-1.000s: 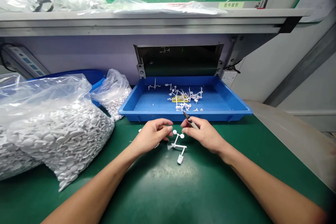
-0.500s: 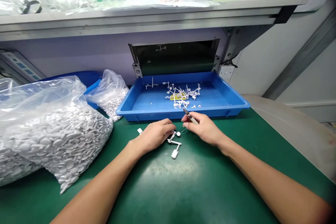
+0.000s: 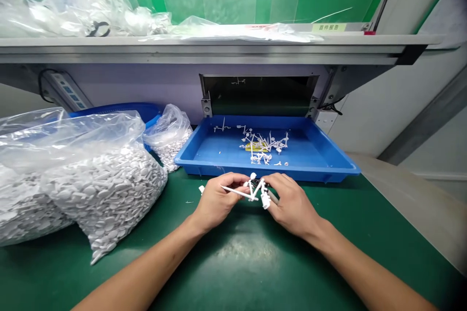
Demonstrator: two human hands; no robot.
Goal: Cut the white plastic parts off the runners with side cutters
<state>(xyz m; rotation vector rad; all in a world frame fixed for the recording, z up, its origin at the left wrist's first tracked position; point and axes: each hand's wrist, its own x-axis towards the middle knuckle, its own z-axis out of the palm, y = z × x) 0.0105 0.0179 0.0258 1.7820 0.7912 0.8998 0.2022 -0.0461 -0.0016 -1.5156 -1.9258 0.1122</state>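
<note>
My left hand holds a white plastic moulded runner with round discs and thin arms, up above the green mat. My right hand grips a small cutting tool with a dark tip and a pale handle. The tool's tip sits among the runner's arms, and my fingers hide part of both. The two hands nearly meet just in front of a blue plastic tray, which holds a tangle of white runners.
Large clear bags of white plastic discs lie left of the tray, with a smaller bag beside them. A small white piece lies on the green mat. A dark slot opens in the panel above the tray, under a metal shelf.
The white runner has gone from lying on the mat to being held up in my left hand. My right hand has brought the tool's tip in among its arms.
</note>
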